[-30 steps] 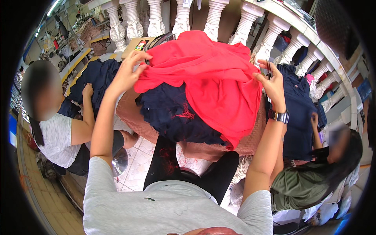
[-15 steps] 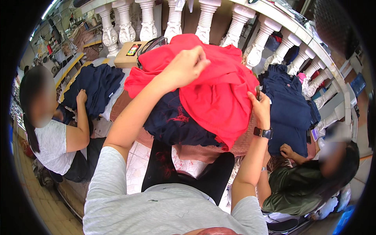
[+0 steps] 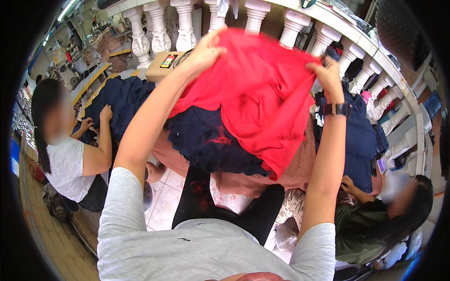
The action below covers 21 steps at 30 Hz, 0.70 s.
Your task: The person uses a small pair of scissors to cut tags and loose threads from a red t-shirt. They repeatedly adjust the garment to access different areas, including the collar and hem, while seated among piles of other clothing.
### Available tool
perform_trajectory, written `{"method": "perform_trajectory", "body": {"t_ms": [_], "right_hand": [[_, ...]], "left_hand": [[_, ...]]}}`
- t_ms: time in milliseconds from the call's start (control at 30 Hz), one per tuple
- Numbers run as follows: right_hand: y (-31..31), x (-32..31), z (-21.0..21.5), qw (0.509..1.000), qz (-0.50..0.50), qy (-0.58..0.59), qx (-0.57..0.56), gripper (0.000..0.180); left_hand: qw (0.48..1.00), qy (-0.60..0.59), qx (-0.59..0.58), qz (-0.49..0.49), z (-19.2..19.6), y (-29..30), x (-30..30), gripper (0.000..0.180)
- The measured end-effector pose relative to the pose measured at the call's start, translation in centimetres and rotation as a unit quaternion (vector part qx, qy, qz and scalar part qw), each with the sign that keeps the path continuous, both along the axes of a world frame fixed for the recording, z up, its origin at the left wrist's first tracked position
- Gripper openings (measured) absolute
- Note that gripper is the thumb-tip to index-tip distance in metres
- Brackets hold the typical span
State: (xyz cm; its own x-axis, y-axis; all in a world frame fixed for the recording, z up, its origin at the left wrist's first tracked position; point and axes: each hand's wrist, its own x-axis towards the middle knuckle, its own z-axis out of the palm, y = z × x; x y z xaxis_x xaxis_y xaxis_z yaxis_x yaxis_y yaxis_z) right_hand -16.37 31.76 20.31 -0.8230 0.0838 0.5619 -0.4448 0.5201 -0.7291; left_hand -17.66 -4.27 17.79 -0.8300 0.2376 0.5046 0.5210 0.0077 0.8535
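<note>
A red garment [image 3: 265, 98] is stretched up between my two hands, its lower part draped over a pile of navy garments [image 3: 197, 140]. My left hand [image 3: 208, 50] grips its far left edge, fingers closed. At the far right corner, my right hand [image 3: 329, 77] pinches the fabric between thumb and fingers, a dark watch on the wrist. Whether anything else is in the right hand cannot be made out. Loose red threads [image 3: 220, 136] lie on the navy cloth. Below the pile hangs a brown cloth [image 3: 243, 181] covering the work surface.
On the left, a person in grey [image 3: 70, 164] handles navy garments [image 3: 124, 100]. Another person in dark green [image 3: 365, 225] sits at the right beside a stack of folded navy garments [image 3: 357, 154]. White balusters [image 3: 159, 33] and a cardboard box [image 3: 158, 72] stand beyond.
Both hands have moved up and away from me, lifting and spreading the red garment's far edge. My left hand has taken hold of it. A small dark tool seen at my right hand no longer shows.
</note>
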Motion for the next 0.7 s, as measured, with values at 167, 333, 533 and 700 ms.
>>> {"method": "perform_trajectory", "body": {"t_ms": [167,333,533,700], "right_hand": [[-4.0,3.2,7.2,0.944,-0.138,0.294,-0.055,0.019],[-0.7,1.4,2.6,0.941,-0.263,0.209,0.046,0.027],[-4.7,6.9,-6.0,0.978,-0.177,0.101,0.039,0.024],[-12.5,14.0,-8.9,0.995,0.048,0.000,-0.093,0.010]], "left_hand": [[0.978,0.208,0.003,0.033,4.8,-1.5,0.9,0.064],[0.994,0.074,0.037,-0.070,0.7,0.1,6.8,0.061],[0.993,-0.006,0.082,-0.083,-8.2,1.1,11.9,0.078],[0.989,0.011,0.145,-0.008,-10.3,3.0,13.9,0.080]]}}
